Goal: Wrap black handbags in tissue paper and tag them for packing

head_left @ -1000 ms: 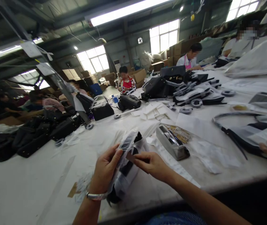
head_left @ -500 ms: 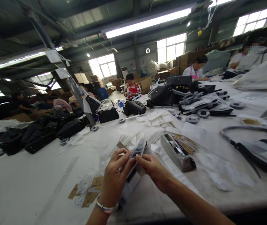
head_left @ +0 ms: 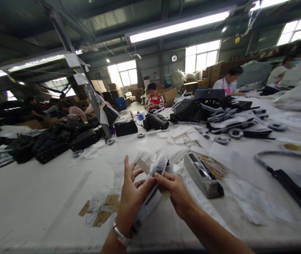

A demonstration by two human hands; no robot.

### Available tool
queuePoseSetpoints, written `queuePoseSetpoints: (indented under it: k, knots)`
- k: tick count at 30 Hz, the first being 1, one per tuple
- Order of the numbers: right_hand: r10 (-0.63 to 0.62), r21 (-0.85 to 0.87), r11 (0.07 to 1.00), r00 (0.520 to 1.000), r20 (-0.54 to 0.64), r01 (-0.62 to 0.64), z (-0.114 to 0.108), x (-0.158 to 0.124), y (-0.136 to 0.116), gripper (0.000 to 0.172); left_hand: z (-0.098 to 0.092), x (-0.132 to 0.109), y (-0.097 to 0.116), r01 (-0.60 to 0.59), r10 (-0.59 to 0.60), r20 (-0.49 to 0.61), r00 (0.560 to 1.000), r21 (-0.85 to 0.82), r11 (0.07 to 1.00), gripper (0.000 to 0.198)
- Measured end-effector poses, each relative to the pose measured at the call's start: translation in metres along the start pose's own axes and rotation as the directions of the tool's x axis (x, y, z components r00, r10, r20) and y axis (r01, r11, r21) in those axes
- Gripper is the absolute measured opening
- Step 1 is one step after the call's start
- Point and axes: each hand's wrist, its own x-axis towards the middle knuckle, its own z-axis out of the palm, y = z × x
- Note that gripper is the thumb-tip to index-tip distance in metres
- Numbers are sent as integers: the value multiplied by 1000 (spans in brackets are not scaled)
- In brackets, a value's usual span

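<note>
A dark strap piece in clear plastic wrap (head_left: 159,165) lies between my hands, above the white table (head_left: 60,190). My right hand (head_left: 175,190) pinches its near end between thumb and fingers. My left hand (head_left: 134,190), with a silver bangle at the wrist, has its fingers spread and raised, the thumb touching the wrapped piece. A brown card strip (head_left: 143,165) sticks out beside the wrap. Right of my hands stands a grey tape dispenser (head_left: 203,176). Small brown tags and clear packets (head_left: 103,210) lie to the left.
Black bags are heaped at the left (head_left: 52,141) and back centre (head_left: 186,111). White paper pieces (head_left: 180,135) lie mid-table, and a black bag with a strap (head_left: 288,176) at the right. Several people sit further back.
My left fingers have opened and lifted away from the wrapped piece, while my right hand keeps its pinch. The view has shifted, and the co-worker's hand at the right edge is out of view.
</note>
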Motion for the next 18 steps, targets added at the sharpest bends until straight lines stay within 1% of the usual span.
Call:
queuePoseSetpoints:
  k: [2, 3, 4, 8, 10, 12, 15, 18]
  knots:
    - [48, 51, 997, 997, 64, -51, -2, 1, -1, 33, 1, -1, 3, 94, -80, 104, 991, -133, 987, 113]
    - [68, 67, 995, 994, 91, -74, -3, 1, -2, 32, 2, -2, 4, 118, -96, 130, 987, -174, 978, 111]
    - [66, 58, 996, 993, 102, -72, -4, 2, -4, 33, 3, -3, 5, 126, -103, 129, 986, -188, 974, 107]
    - [88, 29, 995, 989, 115, -92, -7, 3, -8, 34, 4, -6, 4, 86, -77, 81, 994, -119, 989, 83]
    - [101, 49, 993, 988, 119, -108, -9, 3, -8, 37, 3, -6, 2, 66, -62, 57, 996, -80, 995, 69]
    - [88, 92, 991, 989, 121, -99, -9, 2, -8, 40, 2, -5, 1, 52, -52, 13, 999, -44, 998, 58]
    - [59, 116, 990, 988, 143, -76, -7, -2, -7, 41, -1, -6, 2, 37, -36, -40, 999, 25, 999, 46]
    - [4, 73, 997, 985, 171, -17, -3, -6, -4, 37, -1, -9, 3, 3, -1, -50, 999, 42, 999, 39]
